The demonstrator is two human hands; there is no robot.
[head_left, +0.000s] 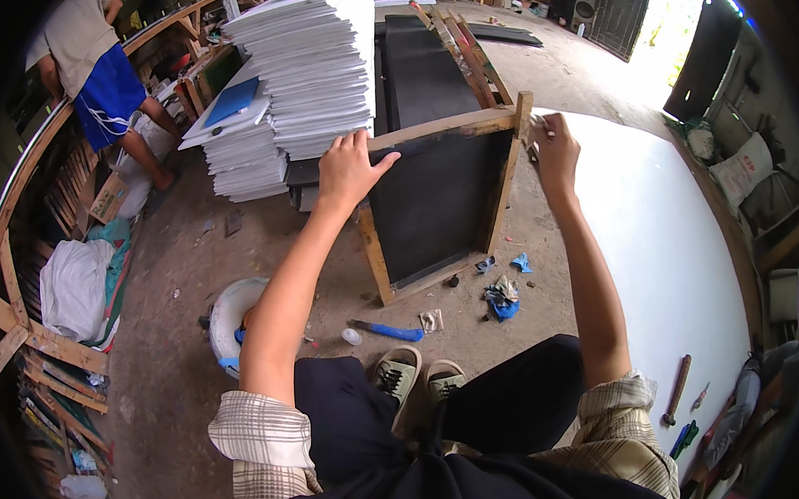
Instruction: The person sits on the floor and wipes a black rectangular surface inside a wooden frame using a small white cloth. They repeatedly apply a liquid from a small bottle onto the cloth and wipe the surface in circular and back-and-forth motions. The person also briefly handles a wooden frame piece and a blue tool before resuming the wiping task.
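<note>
A wooden frame (508, 187) with a black panel (438, 206) set in it stands tilted on the floor before me. My left hand (351, 170) grips the frame's top bar near its left corner, the thumb lying over the front side. Just outside the frame's right upright, my right hand (556, 154) is raised with its fingers pinched together. Something small and pale shows at those fingertips, too small to name. Whether the right hand touches the wood I cannot tell.
Tall stacks of white sheets (309, 73) rise behind the frame. A large white board (652, 254) lies at right, with a hammer (678, 391) on it. A blue-handled tool (386, 329), crumpled rags (503, 298) and a bucket (226, 317) surround my feet. Another person (106, 67) bends at far left.
</note>
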